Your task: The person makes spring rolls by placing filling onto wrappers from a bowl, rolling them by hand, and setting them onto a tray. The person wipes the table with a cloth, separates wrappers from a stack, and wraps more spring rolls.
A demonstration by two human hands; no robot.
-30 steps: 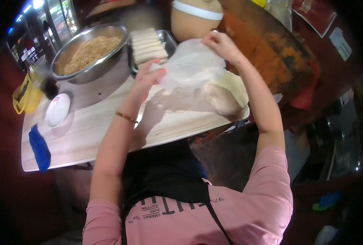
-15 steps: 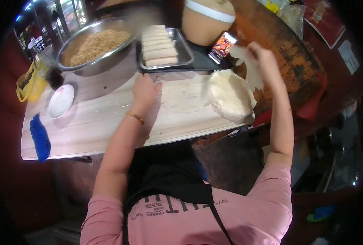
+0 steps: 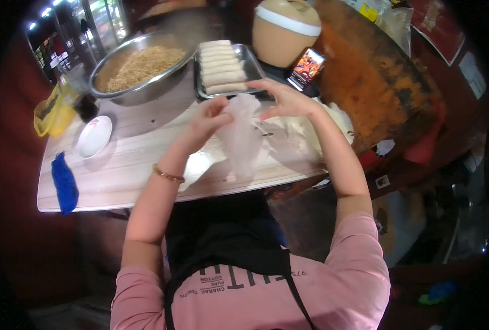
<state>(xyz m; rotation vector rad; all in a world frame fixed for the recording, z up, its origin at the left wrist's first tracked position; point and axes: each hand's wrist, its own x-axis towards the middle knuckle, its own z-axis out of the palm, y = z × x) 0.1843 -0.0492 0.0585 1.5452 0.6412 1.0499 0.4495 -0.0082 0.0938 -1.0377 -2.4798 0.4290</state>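
A thin, translucent spring roll wrapper (image 3: 241, 137) hangs in folds above the table's front part. My left hand (image 3: 208, 122) pinches its upper left edge between thumb and fingers. Just right of the wrapper, my right hand (image 3: 283, 102) has thumb and fingers spread apart, with nothing seen between them. Behind the right forearm lies a pale stack of wrappers (image 3: 339, 122), partly hidden. Beyond both hands, a metal tray (image 3: 251, 63) bears several rolled spring rolls (image 3: 222, 69) in a row.
A large steel bowl (image 3: 140, 98) of shredded filling (image 3: 145, 66) stands at the back left. Nearby are a white dish (image 3: 94, 136), a yellow bag (image 3: 60, 118) and a blue cloth (image 3: 64, 184). A phone (image 3: 306, 69) leans by a tan container (image 3: 283, 41).
The wrapper has been lifted off the table and now hangs from my left hand. My right hand has come left from the far right side, where it held up a wrapper.
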